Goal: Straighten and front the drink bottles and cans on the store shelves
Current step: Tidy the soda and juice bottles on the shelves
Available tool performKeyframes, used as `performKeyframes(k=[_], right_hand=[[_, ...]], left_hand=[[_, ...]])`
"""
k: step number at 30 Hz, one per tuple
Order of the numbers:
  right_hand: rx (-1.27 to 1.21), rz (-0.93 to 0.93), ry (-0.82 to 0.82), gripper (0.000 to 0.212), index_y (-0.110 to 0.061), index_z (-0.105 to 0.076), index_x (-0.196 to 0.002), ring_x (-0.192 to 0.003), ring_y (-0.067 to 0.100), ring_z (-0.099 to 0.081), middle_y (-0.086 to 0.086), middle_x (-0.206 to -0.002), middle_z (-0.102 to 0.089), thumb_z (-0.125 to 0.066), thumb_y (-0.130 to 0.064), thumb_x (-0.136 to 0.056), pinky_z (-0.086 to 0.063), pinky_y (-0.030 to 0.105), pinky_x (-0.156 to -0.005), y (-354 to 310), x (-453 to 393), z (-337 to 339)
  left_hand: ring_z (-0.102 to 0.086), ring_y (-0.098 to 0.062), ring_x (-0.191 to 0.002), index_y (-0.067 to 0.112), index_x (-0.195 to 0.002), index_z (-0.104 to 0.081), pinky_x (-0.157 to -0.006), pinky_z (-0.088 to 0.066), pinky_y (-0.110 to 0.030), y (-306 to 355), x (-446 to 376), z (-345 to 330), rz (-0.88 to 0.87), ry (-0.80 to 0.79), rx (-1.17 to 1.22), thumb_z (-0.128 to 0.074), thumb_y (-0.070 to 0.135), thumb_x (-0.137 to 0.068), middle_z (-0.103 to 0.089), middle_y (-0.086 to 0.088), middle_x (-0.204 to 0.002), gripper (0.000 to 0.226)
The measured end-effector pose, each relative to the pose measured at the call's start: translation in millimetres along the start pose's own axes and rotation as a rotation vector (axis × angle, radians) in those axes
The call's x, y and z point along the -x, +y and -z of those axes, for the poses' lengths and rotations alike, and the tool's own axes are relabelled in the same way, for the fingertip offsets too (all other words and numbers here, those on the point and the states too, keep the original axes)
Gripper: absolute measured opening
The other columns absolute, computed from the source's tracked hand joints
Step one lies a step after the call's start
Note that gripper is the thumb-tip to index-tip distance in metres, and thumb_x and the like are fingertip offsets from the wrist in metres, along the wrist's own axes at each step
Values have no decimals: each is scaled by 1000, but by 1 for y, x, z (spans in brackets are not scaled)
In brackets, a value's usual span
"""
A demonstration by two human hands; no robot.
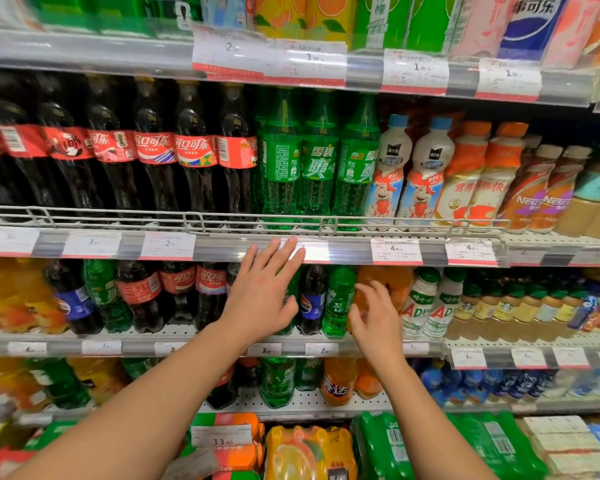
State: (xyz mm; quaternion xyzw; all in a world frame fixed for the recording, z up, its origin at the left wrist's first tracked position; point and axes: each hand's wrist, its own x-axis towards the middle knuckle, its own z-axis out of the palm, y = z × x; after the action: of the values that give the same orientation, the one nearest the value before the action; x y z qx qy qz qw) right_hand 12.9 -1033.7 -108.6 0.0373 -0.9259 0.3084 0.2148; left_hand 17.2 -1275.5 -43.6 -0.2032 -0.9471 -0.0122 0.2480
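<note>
Two bare hands reach toward the small bottles' shelf (222, 344). Left hand (262, 292) spreads flat, fingers straight, over a green bottle (290, 296). Right hand (378, 317), fingers loosely curled, seems empty beside an orange bottle (392, 282) and a green soda bottle (338, 301).

the left hand (262, 296) hides a green bottle (290, 296); top shelf cartons (326, 15) are cut off and blurred.
</note>
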Motion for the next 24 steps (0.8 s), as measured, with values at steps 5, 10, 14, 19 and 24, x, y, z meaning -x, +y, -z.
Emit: performKeyframes(k=[5, 10, 14, 19, 24], right_hand=[[-22, 124, -47, 37, -23, -58, -135, -77, -6, -58, -6, -157, -39, -59, -29, -98, -54, 38, -87, -26, -13, -9], [22, 49, -207, 59, -22, -38, -150, -93, 13, -66, 6, -155, -36, -59, -39, -98, -54, 46, -93, -55, -37, -18], [-114, -119, -266, 69, -15, -44, -134, -103, 33, -66, 15, -125, -63, -64, -57, -84, -56, 49, -90, -63, -54, -30], [-200, -247, -200, 46, -9, -58, -116, -96, 27, -65, 9, -105, -68, -80, -33, -85, -53, 35, -77, -78, -62, -33], [-98, -197, -57, 41, -12, -66, -120, -107, 31, -64, 9, -116, -66, -76, -36, -88, -53, 41, -88, -79, -46, -41]], left_hand=[[-8, -25, -156, 21, -160, -23, -126, -8, -50, -9, 10, 7, -66, -39, 44, -49, 39, -90, -11, -1, -170, 77], [-38, -30, -143, 21, -151, -43, -119, -29, -51, -46, 41, 24, 28, 44, 18, -52, 30, -87, -41, -5, -157, 65], [-39, -30, -140, 23, -152, -42, -119, -28, -52, -67, 59, 29, 29, 23, -34, -58, 29, -86, -38, -5, -158, 68], [-43, -30, -141, 20, -147, -50, -120, -29, -53, -74, 60, 30, 13, 13, 61, -60, 29, -86, -42, -4, -157, 62], [-37, -28, -146, 19, -146, -51, -123, -23, -51, -80, 63, 29, -7, -3, 105, -61, 31, -87, -36, -4, -161, 61]])
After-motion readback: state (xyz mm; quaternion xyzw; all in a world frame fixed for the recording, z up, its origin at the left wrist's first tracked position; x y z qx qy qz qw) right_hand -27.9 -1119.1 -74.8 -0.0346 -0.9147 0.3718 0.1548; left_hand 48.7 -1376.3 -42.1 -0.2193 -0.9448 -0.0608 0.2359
